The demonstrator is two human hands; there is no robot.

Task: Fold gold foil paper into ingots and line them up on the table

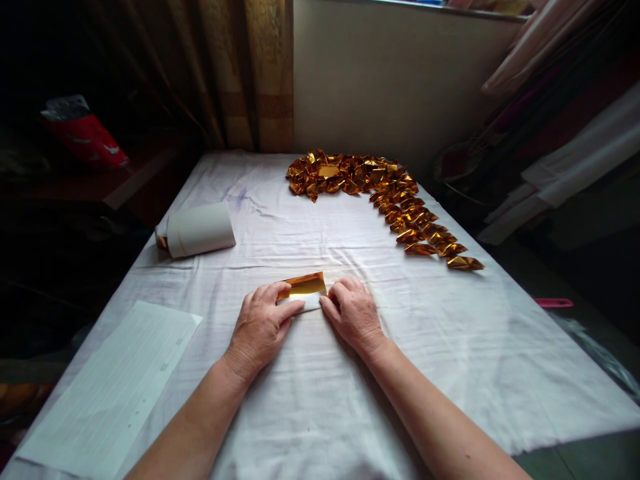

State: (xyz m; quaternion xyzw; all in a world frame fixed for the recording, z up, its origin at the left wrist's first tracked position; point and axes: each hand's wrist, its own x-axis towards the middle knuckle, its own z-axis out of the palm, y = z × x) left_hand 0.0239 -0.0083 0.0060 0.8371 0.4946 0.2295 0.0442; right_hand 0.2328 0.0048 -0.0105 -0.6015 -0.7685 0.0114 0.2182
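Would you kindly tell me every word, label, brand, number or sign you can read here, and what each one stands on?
No text can be read for certain.
Pale sheet at lower left: faint lines and small marks near its right edge, too small and blurred to read.
Red container: white marks, too blurred to tell whether they are lettering.
Gold foil piece and white roll: no lettering visible.

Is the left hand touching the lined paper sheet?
No, the left hand is on the gold foil piece, with white cloth showing between it and the lined paper sheet.
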